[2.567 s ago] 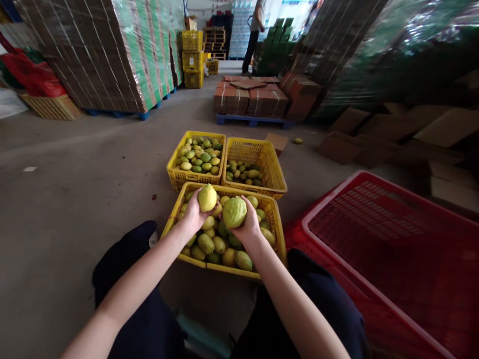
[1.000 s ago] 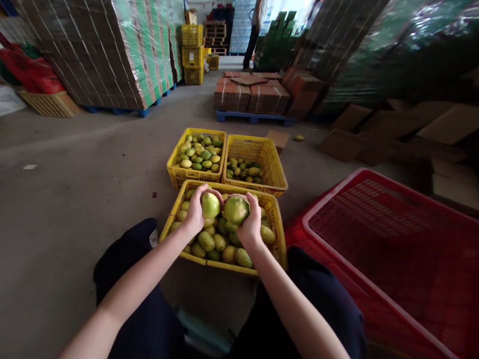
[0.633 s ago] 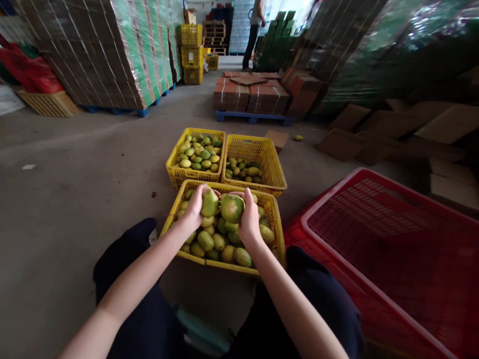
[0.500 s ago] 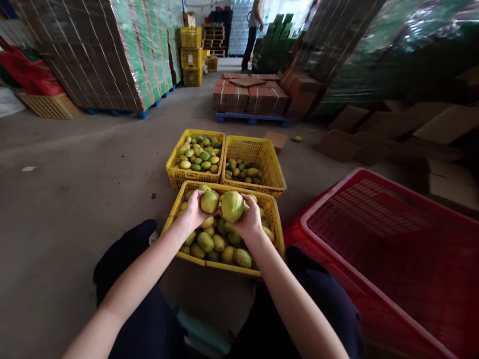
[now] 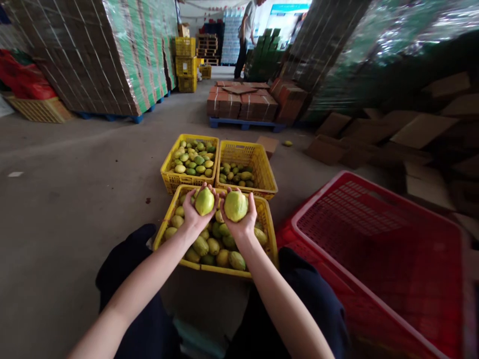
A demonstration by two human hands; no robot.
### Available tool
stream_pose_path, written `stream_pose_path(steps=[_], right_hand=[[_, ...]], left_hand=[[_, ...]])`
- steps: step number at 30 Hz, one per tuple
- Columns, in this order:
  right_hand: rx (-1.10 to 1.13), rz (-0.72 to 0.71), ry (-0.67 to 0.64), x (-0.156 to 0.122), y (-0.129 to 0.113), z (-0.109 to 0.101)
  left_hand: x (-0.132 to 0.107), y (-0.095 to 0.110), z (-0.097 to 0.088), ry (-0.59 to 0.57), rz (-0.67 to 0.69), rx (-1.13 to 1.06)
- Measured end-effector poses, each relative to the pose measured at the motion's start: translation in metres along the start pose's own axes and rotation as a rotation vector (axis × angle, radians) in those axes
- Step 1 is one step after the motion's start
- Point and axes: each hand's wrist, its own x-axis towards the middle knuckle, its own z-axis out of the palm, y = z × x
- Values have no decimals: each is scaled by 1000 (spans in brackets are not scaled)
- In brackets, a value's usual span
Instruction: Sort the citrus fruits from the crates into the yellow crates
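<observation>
My left hand (image 5: 194,215) cups a small yellow-green fruit (image 5: 204,201), palm up. My right hand (image 5: 243,224) cups a larger yellow-green fruit (image 5: 235,205) the same way, right beside it. Both are held just above the near yellow crate (image 5: 270,234), which is full of several such fruits. Behind it stand two more yellow crates side by side: the left crate (image 5: 167,175) is nearly full of fruit, the right crate (image 5: 266,172) holds only a low layer.
A big empty red crate (image 5: 374,249) sits at my right. My dark-trousered knees flank the near crate. A blue pallet of brown boxes (image 5: 243,102), wrapped cardboard stacks (image 5: 93,55), loose cartons (image 5: 374,134) and a standing person (image 5: 245,30) are farther back.
Both hands have turned the two fruits over and now hold them palm up, slightly lower. My view has shifted a little to the right.
</observation>
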Motion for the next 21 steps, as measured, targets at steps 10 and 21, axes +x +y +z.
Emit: stream_pose_path(steps=[10, 21], right_hand=[[52, -54, 51, 6, -8, 0], [57, -67, 24, 7, -15, -5]], left_hand=[[14, -21, 3, -14, -27, -7], [22, -28, 6, 25, -71, -2]])
